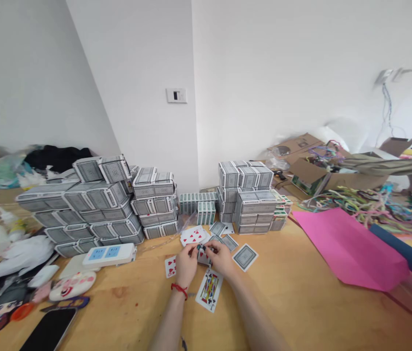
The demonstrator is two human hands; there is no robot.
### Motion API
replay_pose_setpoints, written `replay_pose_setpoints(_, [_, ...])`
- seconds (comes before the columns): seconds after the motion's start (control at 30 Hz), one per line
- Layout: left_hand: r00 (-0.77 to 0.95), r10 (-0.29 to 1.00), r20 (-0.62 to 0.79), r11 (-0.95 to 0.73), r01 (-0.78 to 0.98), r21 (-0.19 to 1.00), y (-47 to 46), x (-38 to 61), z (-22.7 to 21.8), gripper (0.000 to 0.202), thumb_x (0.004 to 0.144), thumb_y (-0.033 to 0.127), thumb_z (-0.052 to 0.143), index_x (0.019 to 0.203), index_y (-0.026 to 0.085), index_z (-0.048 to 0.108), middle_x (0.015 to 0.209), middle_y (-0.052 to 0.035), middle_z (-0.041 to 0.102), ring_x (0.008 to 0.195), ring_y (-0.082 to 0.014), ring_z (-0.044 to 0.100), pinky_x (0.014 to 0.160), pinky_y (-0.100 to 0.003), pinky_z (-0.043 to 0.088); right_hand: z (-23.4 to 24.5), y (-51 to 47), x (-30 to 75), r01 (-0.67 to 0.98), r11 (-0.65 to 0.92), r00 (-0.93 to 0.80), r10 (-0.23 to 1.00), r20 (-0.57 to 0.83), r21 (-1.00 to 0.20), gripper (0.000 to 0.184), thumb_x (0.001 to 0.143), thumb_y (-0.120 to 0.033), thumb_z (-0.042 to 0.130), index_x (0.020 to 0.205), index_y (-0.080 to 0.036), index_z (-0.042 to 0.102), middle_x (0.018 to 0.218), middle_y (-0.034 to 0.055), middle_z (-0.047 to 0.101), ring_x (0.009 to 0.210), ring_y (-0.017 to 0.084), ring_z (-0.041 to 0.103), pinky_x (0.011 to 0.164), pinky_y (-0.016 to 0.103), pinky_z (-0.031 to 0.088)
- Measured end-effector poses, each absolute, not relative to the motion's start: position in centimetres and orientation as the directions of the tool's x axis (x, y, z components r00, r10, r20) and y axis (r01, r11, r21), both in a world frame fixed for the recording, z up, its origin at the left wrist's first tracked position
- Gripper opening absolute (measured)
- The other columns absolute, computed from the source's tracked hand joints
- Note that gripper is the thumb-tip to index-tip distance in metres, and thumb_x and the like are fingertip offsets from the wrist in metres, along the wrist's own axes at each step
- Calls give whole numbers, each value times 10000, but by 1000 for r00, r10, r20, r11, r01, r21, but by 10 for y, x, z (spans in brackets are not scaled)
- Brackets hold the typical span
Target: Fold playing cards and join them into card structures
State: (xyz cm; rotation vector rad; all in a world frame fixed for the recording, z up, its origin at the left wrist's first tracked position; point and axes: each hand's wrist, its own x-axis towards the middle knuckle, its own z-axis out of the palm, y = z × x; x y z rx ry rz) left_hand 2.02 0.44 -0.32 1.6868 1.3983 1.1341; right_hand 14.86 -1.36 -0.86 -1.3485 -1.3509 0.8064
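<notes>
1. Both hands meet over the middle of the wooden table [136,312], fingertips nearly touching. Left hand [186,264] and right hand [221,257] are each closed in a pinch on a heart-marked card [203,258], one from either side; a small dark green patch shows at the fingertips, too small to make out.
2. A red bracelet [179,291] circles the left wrist.
3. Just below the held card, toward the near edge of the surface, a jack of clubs [209,291] lies face up, aslant between the forearms.
4. Beside the left hand, on the side of the surface's left edge, lies a partly covered hearts card [169,267]. Beyond the hands, toward the back edge, another red-pipped card [193,236] lies face up.
5. Near the right hand, a grey-backed card [245,257] lies face down, apart from the others.
6. Along the back edge stand grey patterned blocks: a broad left stack [96,209], a narrower middle stack [155,204] and a right stack [253,200]. Low green-striped blocks [206,213] sit between the last two.
7. Toward the left edge are a white power strip [108,254] and, at the near left corner, a dark-screened phone [50,329].
8. Toward the right edge lies a pink sheet [352,248]; behind it, tangled cords [359,204].
</notes>
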Motion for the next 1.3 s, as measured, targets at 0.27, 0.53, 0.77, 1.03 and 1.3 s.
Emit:
replay_pose_setpoints(0.27, [54,974,220,-223,401,889,3,23,-1,198,658,315,500,709,166,621,673,-32,657,623,-169,581,616,-282,438,-6,-16,149,248,124,165,972,168,-961,160,677,-245,487,720,-178,626,663,7,619,587,147,534,555,245,401])
replay_pose_setpoints(0.53, [94,966,239,-257,401,880,2,22,-1,222,692,278,455,775,162,625,735,-53,665,664,-180,591,627,-290,440,-6,-14,149,251,113,149,977,154,-961,183,677,-216,463,730,-177,634,687,13,628,610,153,541,570,247,401])
replay_pose_setpoints(0.77, [88,971,223,-239,395,887,4,21,-4,223,692,214,437,806,166,622,792,-57,664,741,-189,592,684,-299,435,-8,-13,149,297,96,160,976,149,-950,201,677,-231,456,735,-173,639,692,17,636,631,159,551,581,245,404])
replay_pose_setpoints(1.03, [73,974,216,-227,403,886,4,22,-6,182,664,263,484,745,158,610,706,-48,657,655,-181,589,642,-298,444,-9,-13,148,323,100,166,973,160,-941,183,683,-250,462,715,-166,622,667,14,623,594,148,541,562,235,397])
replay_pose_setpoints(1.3, [112,967,228,-254,381,889,4,22,-7,217,685,239,450,800,157,614,769,-62,658,697,-185,585,649,-301,439,-13,-12,149,318,100,167,973,160,-943,188,697,-250,457,726,-172,626,694,20,632,620,154,545,571,242,396])
